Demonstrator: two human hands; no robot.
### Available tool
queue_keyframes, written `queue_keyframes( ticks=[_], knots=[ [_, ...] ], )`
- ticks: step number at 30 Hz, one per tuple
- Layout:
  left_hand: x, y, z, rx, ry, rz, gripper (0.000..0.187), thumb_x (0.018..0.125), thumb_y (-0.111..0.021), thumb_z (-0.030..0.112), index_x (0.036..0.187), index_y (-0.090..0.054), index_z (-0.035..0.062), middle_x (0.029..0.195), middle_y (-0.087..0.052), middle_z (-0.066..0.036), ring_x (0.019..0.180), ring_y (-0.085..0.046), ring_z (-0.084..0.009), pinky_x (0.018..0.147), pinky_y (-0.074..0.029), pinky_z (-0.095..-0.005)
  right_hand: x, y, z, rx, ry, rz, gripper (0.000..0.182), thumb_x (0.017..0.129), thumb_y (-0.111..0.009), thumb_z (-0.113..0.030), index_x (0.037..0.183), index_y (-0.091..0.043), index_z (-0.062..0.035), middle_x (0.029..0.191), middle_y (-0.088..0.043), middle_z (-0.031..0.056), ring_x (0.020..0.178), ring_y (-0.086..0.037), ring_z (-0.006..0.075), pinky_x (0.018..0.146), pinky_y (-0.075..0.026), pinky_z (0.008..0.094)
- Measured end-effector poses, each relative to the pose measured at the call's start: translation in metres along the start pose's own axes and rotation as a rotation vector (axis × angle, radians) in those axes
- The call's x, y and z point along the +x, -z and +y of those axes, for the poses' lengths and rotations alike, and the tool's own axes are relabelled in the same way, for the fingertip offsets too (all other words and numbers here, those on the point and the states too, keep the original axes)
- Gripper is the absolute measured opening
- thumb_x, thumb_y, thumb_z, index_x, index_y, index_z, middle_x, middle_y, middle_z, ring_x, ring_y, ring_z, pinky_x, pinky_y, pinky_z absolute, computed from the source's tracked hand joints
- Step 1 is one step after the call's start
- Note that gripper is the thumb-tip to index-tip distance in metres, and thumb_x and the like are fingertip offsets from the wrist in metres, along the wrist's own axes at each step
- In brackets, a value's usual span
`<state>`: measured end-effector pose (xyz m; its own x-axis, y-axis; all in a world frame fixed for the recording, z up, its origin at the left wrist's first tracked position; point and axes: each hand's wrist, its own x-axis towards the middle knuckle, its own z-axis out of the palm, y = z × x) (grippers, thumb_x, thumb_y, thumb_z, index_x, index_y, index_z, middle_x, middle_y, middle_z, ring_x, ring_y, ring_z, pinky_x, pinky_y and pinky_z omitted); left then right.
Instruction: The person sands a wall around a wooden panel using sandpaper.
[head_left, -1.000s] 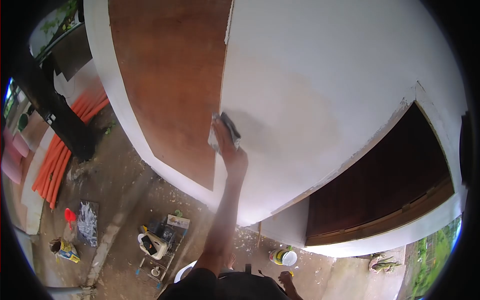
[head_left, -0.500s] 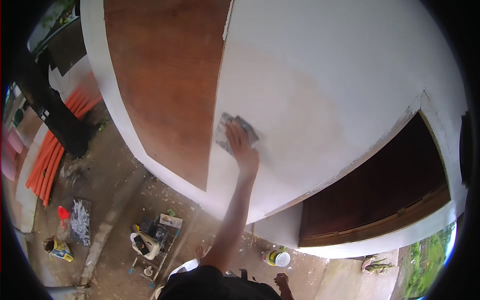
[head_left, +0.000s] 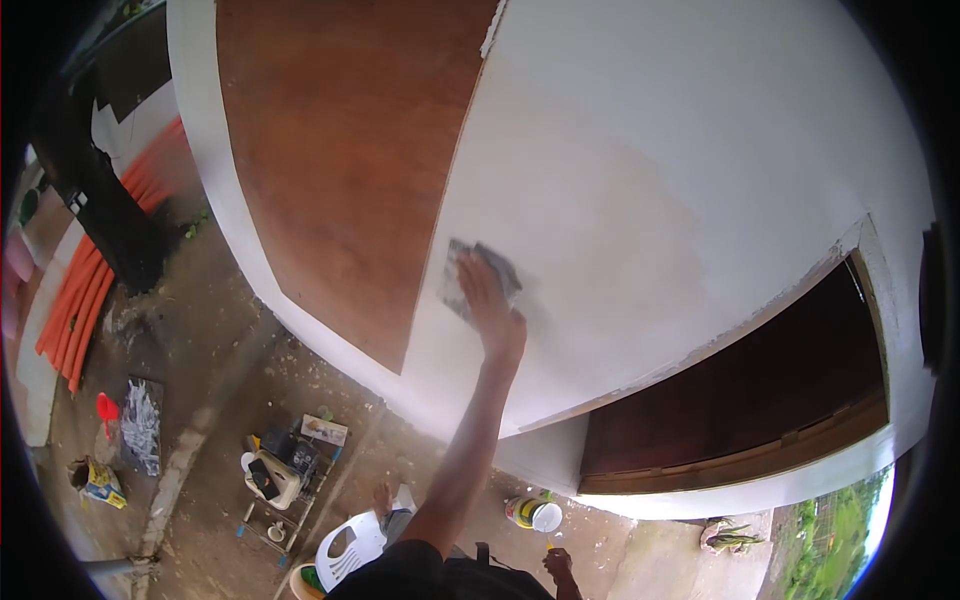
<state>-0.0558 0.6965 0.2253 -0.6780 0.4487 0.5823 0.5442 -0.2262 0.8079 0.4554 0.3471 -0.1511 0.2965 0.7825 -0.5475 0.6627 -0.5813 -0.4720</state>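
My left hand (head_left: 485, 295) is pressed against the white wall (head_left: 590, 200), its fingers over a grey, smeared flat pad (head_left: 455, 285). The pad lies against the wall just right of the brown wooden panel (head_left: 340, 160); the hand hides part of it and motion blurs its edges. A beige, damp-looking patch spreads over the wall to the right. Low in the view, my right hand (head_left: 560, 565) is closed near my body, with a small yellow bit at its fingers; what it holds is too small to name.
Below are a white plastic chair (head_left: 350, 548), a bare foot (head_left: 383, 497), a paint bucket (head_left: 535, 515), and a stand (head_left: 290, 490) with containers. Farther left lie a smeared board (head_left: 142, 425), an open bag (head_left: 98, 482) and orange pipes (head_left: 80, 310). A dark opening (head_left: 740, 390) is at right.
The view has shifted, bringing more of the white chair into sight. My left hand and the pad appear slightly lower and to the right. A yellow bit now shows at my right hand.
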Motion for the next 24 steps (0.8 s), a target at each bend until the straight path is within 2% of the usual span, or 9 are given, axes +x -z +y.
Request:
queue_keyframes(
  ticks=[2, 4, 7, 9, 11, 15, 17, 20, 24],
  knots=[
    [0.071, 0.012, 0.059, -0.023, -0.151, 0.090, 0.095, 0.067, -0.043, -0.019, 0.157, -0.015, -0.0090, 0.162, -0.012, -0.036, 0.153, -0.009, -0.0487, 0.125, -0.009, -0.0586, -0.010, 0.013, -0.033, 0.009, -0.065, 0.011, 0.024, 0.085, -0.068, -0.019, 0.106, -0.073, -0.0088, 0.083, -0.075, 0.0108, 0.079, -0.074, 0.0248, 0.074, -0.059, 0.0392],
    [0.047, 0.010, 0.042, -0.010, -0.156, 0.038, 0.095, 0.067, -0.043, -0.019, 0.157, -0.015, -0.0089, 0.162, -0.012, -0.036, 0.153, -0.009, -0.0485, 0.125, -0.008, -0.0584, -0.023, 0.022, -0.061, 0.052, -0.093, 0.022, 0.027, 0.085, -0.069, -0.020, 0.110, -0.072, -0.0091, 0.086, -0.076, 0.0120, 0.084, -0.074, 0.0262, 0.077, -0.059, 0.0398],
    [-0.038, -0.013, -0.031, 0.103, 0.043, -0.104, 0.091, 0.070, -0.041, -0.020, 0.156, -0.014, -0.0116, 0.162, -0.012, -0.037, 0.153, -0.008, -0.0497, 0.125, -0.009, -0.0583, -0.004, 0.009, -0.013, -0.048, -0.039, 0.041, 0.030, 0.083, -0.070, -0.020, 0.111, -0.072, -0.0082, 0.087, -0.077, 0.0132, 0.087, -0.074, 0.0280, 0.081, -0.057, 0.0398],
    [0.006, -0.007, 0.000, -0.005, 0.009, 0.044, 0.090, 0.071, -0.041, -0.020, 0.156, -0.014, -0.0121, 0.162, -0.012, -0.037, 0.153, -0.008, -0.0515, 0.124, -0.010, -0.0592, 0.001, 0.009, 0.002, -0.098, -0.009, 0.060, 0.029, 0.082, -0.071, -0.020, 0.109, -0.073, -0.0095, 0.088, -0.077, 0.0129, 0.086, -0.074, 0.0275, 0.080, -0.058, 0.0406],
    [0.059, 0.005, 0.043, -0.081, 0.004, 0.189, 0.088, 0.072, -0.040, -0.019, 0.156, -0.014, -0.0120, 0.162, -0.012, -0.037, 0.152, -0.007, -0.0534, 0.124, -0.010, -0.0592, -0.012, 0.016, -0.001, -0.070, -0.131, 0.018, 0.028, 0.082, -0.072, -0.021, 0.108, -0.073, -0.0107, 0.089, -0.077, 0.0127, 0.085, -0.074, 0.0270, 0.079, -0.058, 0.0408],
    [-0.028, -0.018, -0.012, -0.026, 0.069, -0.047, 0.099, 0.063, -0.041, -0.017, 0.156, -0.008, -0.0126, 0.162, -0.005, -0.037, 0.153, 0.000, -0.0514, 0.125, 0.000, -0.0581, -0.020, 0.015, 0.039, -0.039, -0.166, -0.009, 0.024, 0.081, -0.075, -0.022, 0.103, -0.075, -0.0122, 0.090, -0.077, 0.0119, 0.083, -0.074, 0.0258, 0.076, -0.059, 0.0396],
    [-0.009, -0.019, 0.009, -0.042, 0.085, 0.032, 0.092, 0.069, -0.040, -0.018, 0.156, -0.011, -0.0127, 0.162, -0.007, -0.038, 0.153, -0.004, -0.0516, 0.125, -0.006, -0.0578, -0.016, 0.014, 0.051, -0.176, -0.105, -0.013, 0.020, 0.081, -0.074, -0.020, 0.100, -0.075, -0.0124, 0.090, -0.077, 0.0120, 0.083, -0.074, 0.0252, 0.077, -0.059, 0.0382],
    [0.054, 0.004, 0.065, -0.044, 0.024, 0.116, 0.090, 0.071, -0.040, -0.020, 0.155, -0.011, -0.0129, 0.160, -0.009, -0.039, 0.152, -0.004, -0.0519, 0.125, -0.008, -0.0588, -0.044, 0.030, -0.005, -0.129, -0.247, 0.020, 0.019, 0.083, -0.072, -0.019, 0.101, -0.075, -0.0124, 0.088, -0.077, 0.0128, 0.082, -0.074, 0.0248, 0.077, -0.059, 0.0377],
    [-0.036, -0.016, 0.007, 0.080, 0.138, -0.112, 0.093, 0.068, -0.044, -0.019, 0.155, -0.011, -0.0147, 0.160, -0.011, -0.039, 0.152, -0.004, -0.0521, 0.125, -0.006, -0.0597, -0.035, 0.030, -0.023, -0.081, -0.146, 0.038, 0.022, 0.084, -0.070, -0.019, 0.104, -0.074, -0.0119, 0.086, -0.076, 0.0136, 0.081, -0.074, 0.0246, 0.075, -0.058, 0.0378]
  ],
)
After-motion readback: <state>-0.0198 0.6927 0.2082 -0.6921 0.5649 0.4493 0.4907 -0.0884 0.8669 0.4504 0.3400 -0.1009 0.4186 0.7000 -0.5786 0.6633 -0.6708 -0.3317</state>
